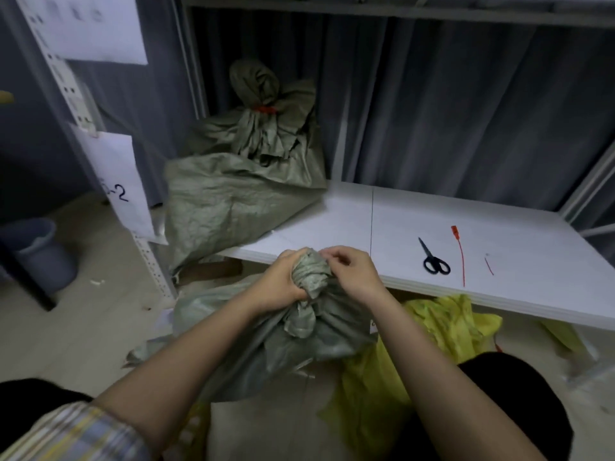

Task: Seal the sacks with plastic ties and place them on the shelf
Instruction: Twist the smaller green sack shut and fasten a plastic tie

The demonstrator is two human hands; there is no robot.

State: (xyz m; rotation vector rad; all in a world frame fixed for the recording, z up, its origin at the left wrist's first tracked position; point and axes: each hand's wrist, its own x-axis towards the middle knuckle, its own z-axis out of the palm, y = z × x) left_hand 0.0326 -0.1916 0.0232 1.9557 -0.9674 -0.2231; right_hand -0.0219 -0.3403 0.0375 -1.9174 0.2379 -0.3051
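Fingers of the left hand (283, 281) clench around the gathered neck of the grey-green woven sack (293, 341), which stands on the floor against the white shelf board (519, 261). Right hand (354, 272) pinches the bunched top. A red plastic tie (460, 257) lies on the board beside black scissors (433, 259).

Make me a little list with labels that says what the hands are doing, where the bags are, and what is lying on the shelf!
left hand: left hand grips the bunched neck of the sack in front
right hand: right hand pinches the top of that same neck
tie on this sack: none visible yet
finished sack: sealed sack sits on the white shelf, closed with a red tie
on the shelf: black scissors, a loose red plastic tie, a small red offcut
below the shelf: yellow bag
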